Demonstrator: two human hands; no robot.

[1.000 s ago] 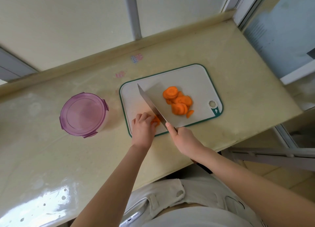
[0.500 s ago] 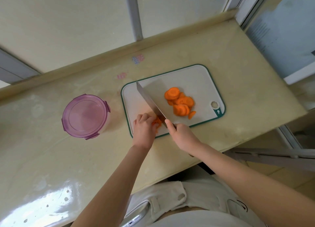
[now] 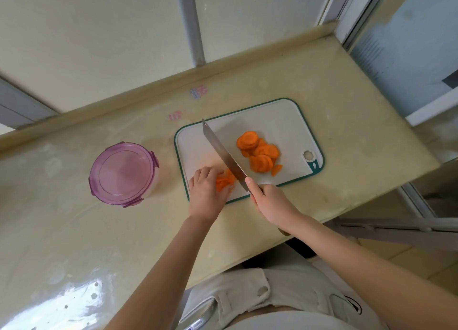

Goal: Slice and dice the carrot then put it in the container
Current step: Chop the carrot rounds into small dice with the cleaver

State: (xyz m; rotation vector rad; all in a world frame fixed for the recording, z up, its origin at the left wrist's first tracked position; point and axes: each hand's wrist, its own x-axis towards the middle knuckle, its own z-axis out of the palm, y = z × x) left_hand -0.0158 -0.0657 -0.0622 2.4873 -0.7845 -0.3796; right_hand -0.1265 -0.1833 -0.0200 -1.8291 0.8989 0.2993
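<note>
left hand (image 3: 207,193): curled over cut carrot pieces (image 3: 224,181)
right hand (image 3: 271,200): grips knife (image 3: 223,153)
container (image 3: 123,173): lidded, left of cutting board (image 3: 285,121)

1. We see the left hand (image 3: 205,193) palm down, its fingers curled over carrot (image 3: 224,181) pieces, with the bare forearm reaching in from lower left.
2. We see the right hand (image 3: 270,200) gripping a knife (image 3: 223,153), one finger extended onto the blade, with the forearm entering from lower right.
</note>
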